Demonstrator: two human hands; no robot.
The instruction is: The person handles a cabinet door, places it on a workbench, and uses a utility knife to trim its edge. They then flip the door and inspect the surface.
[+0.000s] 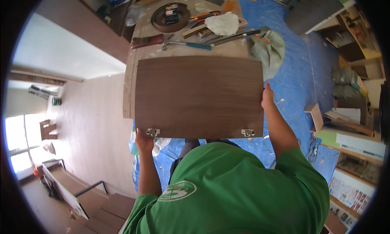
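Observation:
A dark brown wood-grain cabinet door [199, 96] lies across the front of the workbench, its near edge reaching over the bench's edge toward me. Two metal hinges, a left one [152, 132] and a right one [248, 133], are fitted along that near edge. My left hand [144, 141] grips the door at its near left corner, beside the left hinge. At the right edge, about halfway up, my right hand [267, 97] holds the door with the thumb pointing up. The fingers of both hands are partly hidden by the door.
On the workbench [129, 88] behind the door are a hammer [187, 44], a roll of brown edging [181, 15], several hand tools, a white rag [222, 23] and an orange bottle [230, 2]. A grey-green cloth [268, 51] hangs at the right. Blue sheeting [298, 77] covers the floor.

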